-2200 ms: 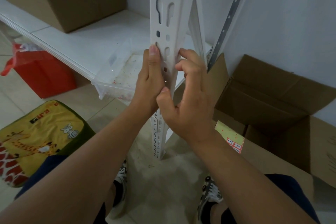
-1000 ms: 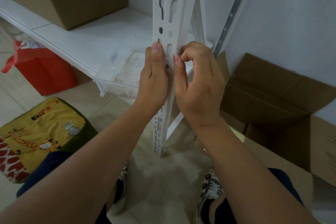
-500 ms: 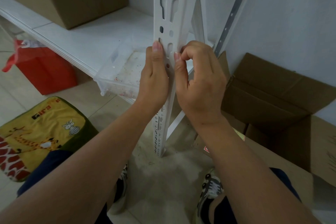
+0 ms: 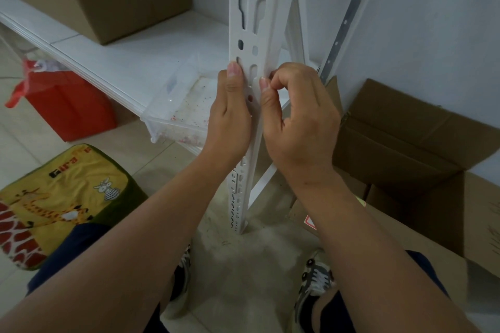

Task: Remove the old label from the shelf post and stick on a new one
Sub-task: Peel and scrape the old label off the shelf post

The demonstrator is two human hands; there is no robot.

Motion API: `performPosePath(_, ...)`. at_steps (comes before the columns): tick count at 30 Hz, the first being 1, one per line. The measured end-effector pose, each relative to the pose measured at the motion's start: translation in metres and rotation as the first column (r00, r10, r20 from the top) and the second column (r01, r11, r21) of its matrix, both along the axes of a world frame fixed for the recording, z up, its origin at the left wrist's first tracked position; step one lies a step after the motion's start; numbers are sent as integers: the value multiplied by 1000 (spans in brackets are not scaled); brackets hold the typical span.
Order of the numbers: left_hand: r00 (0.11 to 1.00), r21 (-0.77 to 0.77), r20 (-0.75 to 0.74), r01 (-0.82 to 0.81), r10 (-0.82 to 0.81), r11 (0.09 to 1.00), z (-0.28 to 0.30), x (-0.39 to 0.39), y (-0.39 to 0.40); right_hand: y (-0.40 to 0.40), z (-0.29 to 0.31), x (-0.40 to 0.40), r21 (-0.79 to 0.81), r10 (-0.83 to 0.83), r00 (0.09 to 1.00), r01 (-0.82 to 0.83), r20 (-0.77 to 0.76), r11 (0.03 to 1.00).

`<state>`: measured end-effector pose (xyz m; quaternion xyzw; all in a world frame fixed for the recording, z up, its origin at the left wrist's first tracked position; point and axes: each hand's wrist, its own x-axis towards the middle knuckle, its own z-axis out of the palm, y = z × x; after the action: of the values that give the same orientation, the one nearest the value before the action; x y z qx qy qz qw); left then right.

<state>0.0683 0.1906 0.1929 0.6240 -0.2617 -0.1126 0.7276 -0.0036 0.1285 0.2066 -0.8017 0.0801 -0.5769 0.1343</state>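
White slotted metal, the shelf post stands upright at the centre of our view, its foot on the pale floor at 6 o'clock from our hands. Our left hand wraps the post's left edge, thumb pressed flat up its face. Our right hand curls at 3 o'clock of the post, thumb and forefinger pinched together against its right edge; whether a label sits between them we cannot tell. At 9 o'clock of the post a clear plastic bin hangs under the white shelf. Farther out, a red bag lies at 9 o'clock, a giraffe-print cushion at 8 o'clock, and an open cardboard box at 3 o'clock.
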Motion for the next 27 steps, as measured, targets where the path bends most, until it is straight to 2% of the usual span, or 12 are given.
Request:
performPosePath(5, 1000, 25, -11, 4, -3, 1000, 1, -1, 1, -4, 3, -4, -7, 33, 999, -34, -36, 999)
performPosePath(9, 1000, 40, -6, 3, -2, 999, 2, -2, 3, -5, -7, -5, 2, 56, 973, -57, -226, 998)
performPosePath(11, 1000, 63, 0, 3, -3, 998, 3, -2, 3, -6, -9, -6, 23, 66, 979, -63, -195, 998)
performPosePath(15, 1000, 116, 26, 0, -3, 993, 6, -1, 8, -6, -4, -11, 196, 129, 990, -118, -48, 974)
performPosePath(17, 999, 125, 43, 2, -8, 992, 7, 1, 9, -2, -3, -9, 234, 149, 989, -143, -5, 962)
performPosePath(22, 999, 82, 46, 22, -26, 996, 3, 2, 8, 6, -5, 0, 129, 68, 998, -69, 11, 989)
performPosePath(27, 999, 49, 28, 13, -15, 999, 3, 1, 6, 8, -8, 1, 95, 29, 999, -32, 37, 995)
